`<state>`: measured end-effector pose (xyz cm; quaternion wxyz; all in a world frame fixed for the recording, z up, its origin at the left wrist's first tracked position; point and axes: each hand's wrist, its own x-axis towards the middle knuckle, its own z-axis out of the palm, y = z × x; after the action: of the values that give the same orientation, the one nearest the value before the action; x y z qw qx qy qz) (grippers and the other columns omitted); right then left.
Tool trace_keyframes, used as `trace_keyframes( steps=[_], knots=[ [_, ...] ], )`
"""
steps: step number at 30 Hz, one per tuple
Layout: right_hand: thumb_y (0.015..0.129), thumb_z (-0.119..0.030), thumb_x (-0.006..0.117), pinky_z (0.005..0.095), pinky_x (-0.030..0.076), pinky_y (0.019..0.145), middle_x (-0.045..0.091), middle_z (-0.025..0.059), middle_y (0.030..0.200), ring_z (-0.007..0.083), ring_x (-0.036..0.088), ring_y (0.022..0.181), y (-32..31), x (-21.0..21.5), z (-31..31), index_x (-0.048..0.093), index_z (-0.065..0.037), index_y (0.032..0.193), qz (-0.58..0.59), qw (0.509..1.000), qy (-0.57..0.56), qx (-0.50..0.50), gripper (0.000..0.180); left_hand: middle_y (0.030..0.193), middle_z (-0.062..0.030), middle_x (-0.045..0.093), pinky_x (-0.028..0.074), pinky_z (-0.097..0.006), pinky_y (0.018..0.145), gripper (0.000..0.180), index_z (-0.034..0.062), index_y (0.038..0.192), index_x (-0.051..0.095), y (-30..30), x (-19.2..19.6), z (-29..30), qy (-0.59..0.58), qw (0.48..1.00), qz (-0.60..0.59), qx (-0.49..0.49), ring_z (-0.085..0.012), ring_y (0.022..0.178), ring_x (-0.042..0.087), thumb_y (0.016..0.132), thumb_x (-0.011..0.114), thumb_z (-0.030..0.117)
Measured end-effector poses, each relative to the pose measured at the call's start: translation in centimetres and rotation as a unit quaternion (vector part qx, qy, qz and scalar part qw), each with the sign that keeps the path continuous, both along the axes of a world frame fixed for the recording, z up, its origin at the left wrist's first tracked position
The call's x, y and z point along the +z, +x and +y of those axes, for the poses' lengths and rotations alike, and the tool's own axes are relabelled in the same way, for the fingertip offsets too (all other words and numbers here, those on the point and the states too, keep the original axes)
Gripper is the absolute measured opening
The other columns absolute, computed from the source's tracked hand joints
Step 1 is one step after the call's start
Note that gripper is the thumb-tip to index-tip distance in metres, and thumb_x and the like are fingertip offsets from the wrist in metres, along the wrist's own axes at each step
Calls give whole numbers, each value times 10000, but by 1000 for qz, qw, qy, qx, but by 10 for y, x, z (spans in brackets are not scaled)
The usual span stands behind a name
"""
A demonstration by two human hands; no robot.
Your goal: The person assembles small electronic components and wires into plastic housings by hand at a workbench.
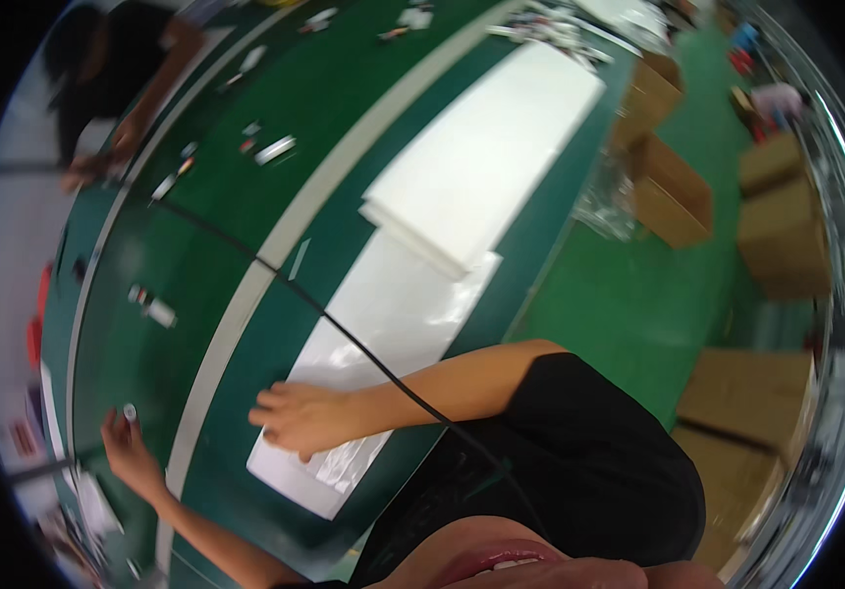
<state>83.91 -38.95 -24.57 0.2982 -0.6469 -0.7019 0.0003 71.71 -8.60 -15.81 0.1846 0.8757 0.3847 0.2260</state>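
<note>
My left hand [133,459] is over the green conveyor belt at the lower left. Its thumb and fingers are closed on a small round white piece [130,412], too blurred to name. My right hand [306,417] rests palm down on a long white sheet [383,319] with a glossy, plastic-like surface. The fingers of that hand are slightly bent and apart, and nothing shows in them. Farther along the green worktable [275,339], a thick stack of white sheets [486,147] overlaps the glossy one.
Small white pieces [275,149] lie scattered along the belt [187,285]. A black cable [344,334] crosses the view. Across the belt a person [113,74] handles something. A pile of small parts [550,31] lies beyond the stack. Cardboard boxes [673,191] stand on the floor at right.
</note>
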Motion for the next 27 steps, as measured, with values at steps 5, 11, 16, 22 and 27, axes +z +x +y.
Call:
trace_keyframes(
  steps=[5,11,16,22,27],
  knots=[
    [679,-284,701,354,444,751,565,51,912,233,523,868,21,-15,-17,672,-130,653,-63,997,22,-46,159,1145,-174,634,445,-409,938,368,34,1238,563,47,-4,-86,209,966,145,-44,-363,1097,583,882,625,106],
    [715,-227,602,384,451,769,583,63,870,258,547,862,4,-31,17,651,-115,631,114,977,154,-97,148,1137,-178,642,460,-383,934,251,7,1125,636,18,-24,-161,55,970,74,-227,-329,1079,609,894,613,102],
    [722,-215,686,344,495,725,578,66,971,238,559,864,29,9,-16,658,-64,937,-25,999,21,-19,264,891,-162,687,516,-376,697,254,20,991,667,87,-45,-102,55,995,-21,-79,-308,789,672,879,655,247],
    [658,-179,799,329,499,657,570,91,913,235,577,747,0,47,-9,623,-21,1154,129,986,83,68,549,927,-232,643,509,-468,780,530,-32,976,609,143,-72,-57,44,996,72,42,-387,857,640,803,689,463],
    [822,-133,693,333,500,744,591,158,1015,277,595,848,13,32,-15,459,17,1312,330,943,-5,-39,563,829,-148,663,518,-367,647,357,-19,1066,650,115,-58,-76,-130,990,-48,-34,-256,688,643,840,654,258]
  ],
)
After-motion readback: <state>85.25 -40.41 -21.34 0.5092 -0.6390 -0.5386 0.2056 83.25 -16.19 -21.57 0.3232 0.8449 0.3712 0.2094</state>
